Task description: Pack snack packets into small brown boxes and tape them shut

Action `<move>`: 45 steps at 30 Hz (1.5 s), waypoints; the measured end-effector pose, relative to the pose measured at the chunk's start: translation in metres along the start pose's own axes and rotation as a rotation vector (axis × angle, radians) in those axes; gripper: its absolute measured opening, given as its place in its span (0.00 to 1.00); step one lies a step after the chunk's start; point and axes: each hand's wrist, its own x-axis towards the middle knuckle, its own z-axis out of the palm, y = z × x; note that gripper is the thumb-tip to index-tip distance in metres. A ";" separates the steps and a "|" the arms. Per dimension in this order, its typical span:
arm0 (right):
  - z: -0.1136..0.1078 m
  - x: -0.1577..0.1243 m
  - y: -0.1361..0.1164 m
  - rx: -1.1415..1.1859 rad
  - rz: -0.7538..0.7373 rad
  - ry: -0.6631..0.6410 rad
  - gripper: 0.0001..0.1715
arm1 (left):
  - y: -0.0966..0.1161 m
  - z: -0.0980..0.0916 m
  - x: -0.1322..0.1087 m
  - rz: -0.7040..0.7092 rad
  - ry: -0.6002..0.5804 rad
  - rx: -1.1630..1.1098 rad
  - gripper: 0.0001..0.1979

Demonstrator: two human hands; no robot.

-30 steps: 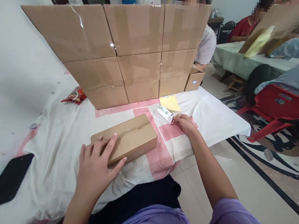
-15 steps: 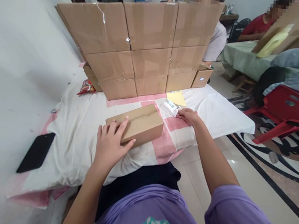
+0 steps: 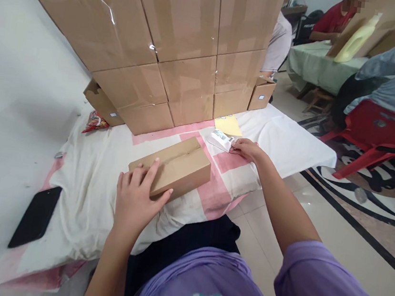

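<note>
A closed cardboard box [image 3: 181, 165] lies at an angle on the cloth in front of me. My left hand [image 3: 138, 191] rests on its left end, fingers spread over the top and thumb stretched along the near edge. Farther right, my right hand [image 3: 246, 149] is closed in a pinch at the right end of a small white object [image 3: 220, 140] with a grey-green patch; its exact kind is unclear. That object lies low over the cloth, close to a yellow sheet of paper [image 3: 228, 125].
A tall cardboard partition [image 3: 190, 56] stands across the table's far side, with small cardboard boxes at its left [image 3: 104, 103] and right [image 3: 261, 96]. A red snack packet [image 3: 95, 122] and a black phone [image 3: 35, 217] lie leftward. People sit beyond, one on a red chair [image 3: 386, 137].
The view has shifted slightly, so the partition and phone appear farther left. Both hands keep their places, the left on the box and the right at the white object.
</note>
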 end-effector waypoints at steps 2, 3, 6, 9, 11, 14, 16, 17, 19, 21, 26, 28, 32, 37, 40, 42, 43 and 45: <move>0.001 -0.002 -0.003 -0.012 0.014 0.004 0.23 | 0.000 0.000 0.000 0.005 0.010 0.003 0.38; 0.001 -0.003 -0.005 -0.017 0.021 0.004 0.23 | 0.001 -0.001 0.001 0.005 0.011 0.005 0.38; 0.001 -0.004 -0.008 -0.021 0.032 -0.003 0.22 | 0.003 -0.002 0.001 -0.005 0.004 0.011 0.39; 0.001 -0.001 -0.005 -0.011 0.020 0.014 0.23 | 0.003 -0.002 0.001 -0.008 0.008 0.016 0.39; 0.001 0.001 0.000 0.000 -0.009 0.050 0.26 | 0.002 -0.001 0.001 -0.004 0.017 0.012 0.39; -0.001 0.000 0.009 0.026 -0.061 0.089 0.26 | 0.000 -0.001 0.001 0.003 0.036 0.001 0.39; -0.003 -0.003 0.011 0.050 -0.084 0.085 0.24 | 0.000 0.000 0.002 0.003 0.043 -0.005 0.38; -0.004 -0.006 0.010 0.063 -0.091 0.080 0.23 | 0.001 0.001 0.002 0.001 0.044 -0.008 0.38; -0.005 -0.010 0.008 0.087 -0.105 0.069 0.22 | 0.004 0.002 0.000 0.000 0.048 -0.030 0.38; -0.005 -0.013 0.006 0.107 -0.122 0.064 0.20 | 0.004 0.003 -0.002 -0.020 0.057 -0.070 0.38; -0.004 -0.025 0.007 0.137 -0.196 0.041 0.19 | -0.034 0.002 -0.004 0.130 0.062 -0.229 0.34; -0.001 -0.032 0.010 0.140 -0.229 0.022 0.21 | -0.060 0.004 0.000 0.305 -0.002 -0.356 0.35; 0.014 -0.053 0.005 0.154 -0.299 -0.037 0.22 | -0.088 0.014 0.006 0.406 0.006 -0.455 0.37; 0.053 -0.099 -0.033 0.105 -0.372 -0.168 0.18 | -0.049 0.028 -0.001 0.352 0.234 -0.388 0.37; 0.084 -0.130 -0.062 -0.008 -0.377 -0.265 0.15 | -0.006 0.033 -0.008 0.238 0.424 -0.365 0.43; 0.104 -0.146 -0.077 -0.095 -0.344 -0.326 0.13 | 0.023 0.036 -0.010 0.135 0.532 -0.338 0.46; 0.112 -0.151 -0.081 -0.142 -0.325 -0.357 0.12 | 0.035 0.037 -0.011 0.084 0.563 -0.326 0.47; 0.126 -0.156 -0.086 -0.250 -0.272 -0.417 0.09 | 0.053 0.039 -0.011 0.001 0.606 -0.303 0.47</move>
